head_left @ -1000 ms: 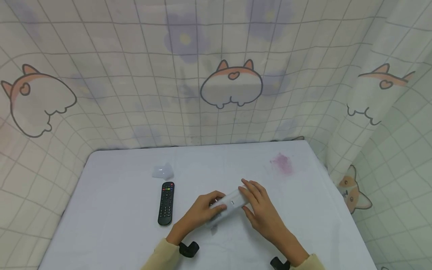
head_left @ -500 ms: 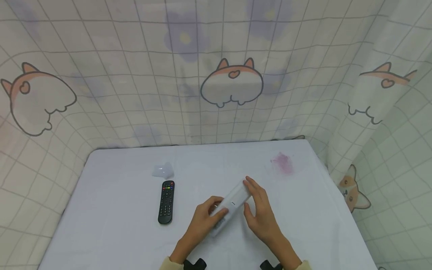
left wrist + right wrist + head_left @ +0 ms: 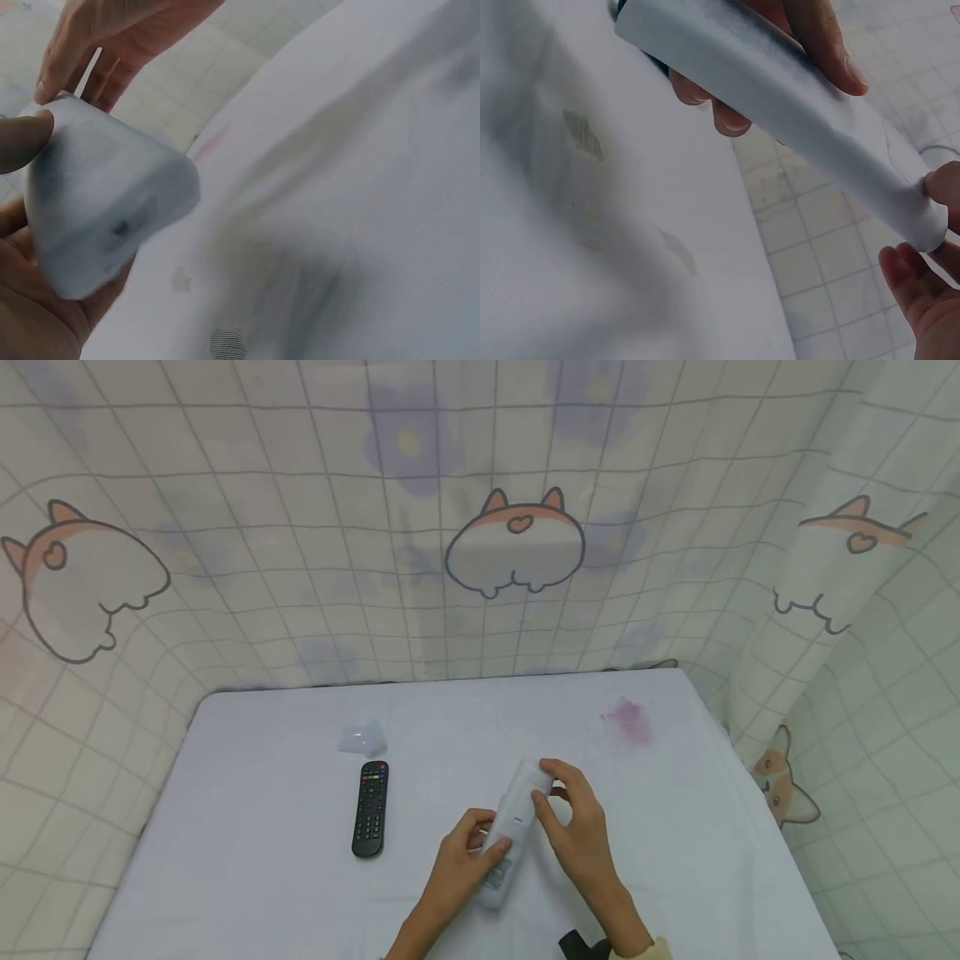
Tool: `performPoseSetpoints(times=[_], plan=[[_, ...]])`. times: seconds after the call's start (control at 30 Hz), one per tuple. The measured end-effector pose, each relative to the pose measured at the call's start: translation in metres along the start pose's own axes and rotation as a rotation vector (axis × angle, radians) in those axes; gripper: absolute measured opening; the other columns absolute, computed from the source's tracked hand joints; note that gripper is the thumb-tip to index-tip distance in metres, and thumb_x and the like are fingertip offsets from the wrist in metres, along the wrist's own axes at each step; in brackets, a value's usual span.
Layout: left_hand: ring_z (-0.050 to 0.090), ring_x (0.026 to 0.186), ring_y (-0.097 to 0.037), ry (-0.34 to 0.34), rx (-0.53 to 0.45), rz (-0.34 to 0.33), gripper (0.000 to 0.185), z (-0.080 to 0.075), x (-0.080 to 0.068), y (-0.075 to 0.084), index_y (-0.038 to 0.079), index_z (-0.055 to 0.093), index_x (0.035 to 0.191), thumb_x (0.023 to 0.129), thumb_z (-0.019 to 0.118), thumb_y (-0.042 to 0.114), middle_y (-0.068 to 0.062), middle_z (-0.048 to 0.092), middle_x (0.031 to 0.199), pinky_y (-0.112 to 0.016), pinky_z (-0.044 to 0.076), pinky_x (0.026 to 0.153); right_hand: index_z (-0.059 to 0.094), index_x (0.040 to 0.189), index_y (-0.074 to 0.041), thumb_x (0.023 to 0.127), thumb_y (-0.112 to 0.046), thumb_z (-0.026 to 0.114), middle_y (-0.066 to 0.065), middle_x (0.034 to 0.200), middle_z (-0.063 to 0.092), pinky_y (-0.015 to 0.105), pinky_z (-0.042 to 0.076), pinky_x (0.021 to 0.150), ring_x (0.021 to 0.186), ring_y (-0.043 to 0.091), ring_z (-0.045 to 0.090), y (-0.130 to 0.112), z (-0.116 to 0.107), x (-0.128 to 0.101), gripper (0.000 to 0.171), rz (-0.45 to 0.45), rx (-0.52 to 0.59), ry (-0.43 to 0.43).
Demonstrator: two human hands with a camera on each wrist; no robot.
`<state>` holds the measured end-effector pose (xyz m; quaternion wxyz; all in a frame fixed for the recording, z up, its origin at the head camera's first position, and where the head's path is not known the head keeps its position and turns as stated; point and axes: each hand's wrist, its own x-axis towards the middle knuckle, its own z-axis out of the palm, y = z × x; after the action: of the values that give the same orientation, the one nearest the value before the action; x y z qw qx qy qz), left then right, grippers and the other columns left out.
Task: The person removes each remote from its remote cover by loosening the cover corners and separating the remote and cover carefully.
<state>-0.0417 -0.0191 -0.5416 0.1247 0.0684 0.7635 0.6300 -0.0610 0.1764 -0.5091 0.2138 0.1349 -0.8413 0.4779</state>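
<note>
A white remote control (image 3: 516,818), its back with a small latch mark and a printed label facing up, is held slantwise over the table. My left hand (image 3: 459,860) grips its lower part, thumb across the back and fingers round the side. At the upper end, my right hand (image 3: 583,831) pinches the remote between thumb and fingers. The left wrist view shows the near end of the white remote (image 3: 112,195) close up, its front hidden. In the right wrist view the left thumb lies along the back, and the right fingertips (image 3: 896,262) are at the far end.
A black remote control (image 3: 370,810) lies left of the hands on the white-covered table (image 3: 262,777). Behind it lies a clear plastic piece (image 3: 363,739). A pink stain (image 3: 630,722) marks the cloth at the back right. Patterned curtains (image 3: 315,543) enclose the table.
The white remote has turned more upright in the head view, its lower end coming nearer. My right fingers, earlier spread along its edge, now pinch the upper end. The left hand keeps its grip.
</note>
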Motion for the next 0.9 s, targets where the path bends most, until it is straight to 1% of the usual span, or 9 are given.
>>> performPoseSetpoints(times=[0.13,0.23,0.33,0.47,0.53,0.63,0.73,0.83,0.9], plan=[[0.073,0.088,-0.007,-0.017,0.012,0.002,0.041,0.0,-0.001,0.002,0.014,0.059,0.131,0.101,0.069,0.04,-0.006,0.076,0.107,-0.023,0.059,0.074,0.062,0.136,-0.005,0.093,0.0,0.075,0.01,0.133,0.068,0.02,0.057,0.094,0.116,0.022,0.067,0.003,-0.001,0.001,0.045,-0.035,-0.007,-0.02],[0.071,0.078,-0.005,-0.042,0.046,0.012,0.042,-0.002,0.001,0.002,0.015,0.058,0.135,0.104,0.064,0.042,-0.003,0.074,0.093,-0.024,0.058,0.07,0.065,0.133,-0.006,0.091,0.0,0.078,0.008,0.13,0.071,0.025,0.059,0.092,0.111,0.021,0.07,0.004,-0.001,0.001,0.045,-0.081,-0.055,-0.055],[0.071,0.075,-0.006,-0.06,0.089,0.012,0.046,-0.004,0.002,0.004,0.015,0.058,0.139,0.105,0.06,0.046,-0.002,0.073,0.086,-0.024,0.058,0.068,0.067,0.13,-0.007,0.088,-0.002,0.081,0.007,0.13,0.072,0.029,0.061,0.089,0.107,0.021,0.072,0.003,-0.001,0.0,0.045,-0.132,-0.126,-0.089],[0.075,0.084,-0.008,-0.085,0.11,-0.005,0.05,-0.006,0.004,0.007,0.013,0.059,0.138,0.105,0.058,0.05,-0.005,0.078,0.1,-0.025,0.059,0.071,0.067,0.129,-0.007,0.087,-0.005,0.083,0.007,0.13,0.072,0.032,0.062,0.086,0.104,0.02,0.074,0.003,0.0,0.0,0.046,-0.2,-0.221,-0.103],[0.075,0.086,-0.01,-0.095,0.11,-0.019,0.05,-0.006,0.004,0.008,0.013,0.058,0.137,0.105,0.057,0.051,-0.008,0.077,0.108,-0.026,0.06,0.07,0.068,0.128,-0.006,0.086,-0.006,0.084,0.009,0.128,0.073,0.032,0.062,0.085,0.105,0.021,0.074,0.004,0.0,0.001,0.045,-0.249,-0.265,-0.099],[0.075,0.083,-0.01,-0.094,0.103,-0.039,0.049,-0.007,0.006,0.01,0.012,0.06,0.133,0.105,0.058,0.052,-0.01,0.076,0.111,-0.026,0.06,0.068,0.068,0.127,-0.004,0.093,-0.014,0.08,0.01,0.125,0.073,0.033,0.062,0.085,0.107,0.023,0.074,0.005,0.0,0.002,0.037,-0.327,-0.335,-0.101],[0.073,0.079,-0.009,-0.081,0.1,-0.038,0.047,-0.008,0.007,0.011,0.011,0.062,0.129,0.104,0.059,0.05,-0.009,0.074,0.108,-0.025,0.059,0.065,0.068,0.125,-0.002,0.104,-0.024,0.067,0.012,0.123,0.073,0.032,0.062,0.084,0.107,0.025,0.075,0.006,0.0,0.004,0.031,-0.397,-0.392,-0.1],[0.072,0.078,-0.008,-0.068,0.104,-0.027,0.046,-0.008,0.008,0.013,0.01,0.063,0.127,0.104,0.061,0.049,-0.008,0.074,0.106,-0.023,0.059,0.065,0.068,0.123,0.0,0.11,-0.03,0.054,0.013,0.122,0.073,0.031,0.063,0.081,0.104,0.024,0.075,0.007,0.0,0.005,0.035,-0.451,-0.436,-0.084],[0.072,0.077,-0.008,-0.057,0.1,-0.022,0.046,-0.008,0.009,0.014,0.009,0.064,0.125,0.103,0.063,0.049,-0.008,0.074,0.105,-0.023,0.058,0.064,0.068,0.12,0.001,0.111,-0.03,0.051,0.014,0.12,0.074,0.031,0.063,0.079,0.101,0.024,0.075,0.007,0.0,0.006,0.036,-0.482,-0.455,-0.06]])
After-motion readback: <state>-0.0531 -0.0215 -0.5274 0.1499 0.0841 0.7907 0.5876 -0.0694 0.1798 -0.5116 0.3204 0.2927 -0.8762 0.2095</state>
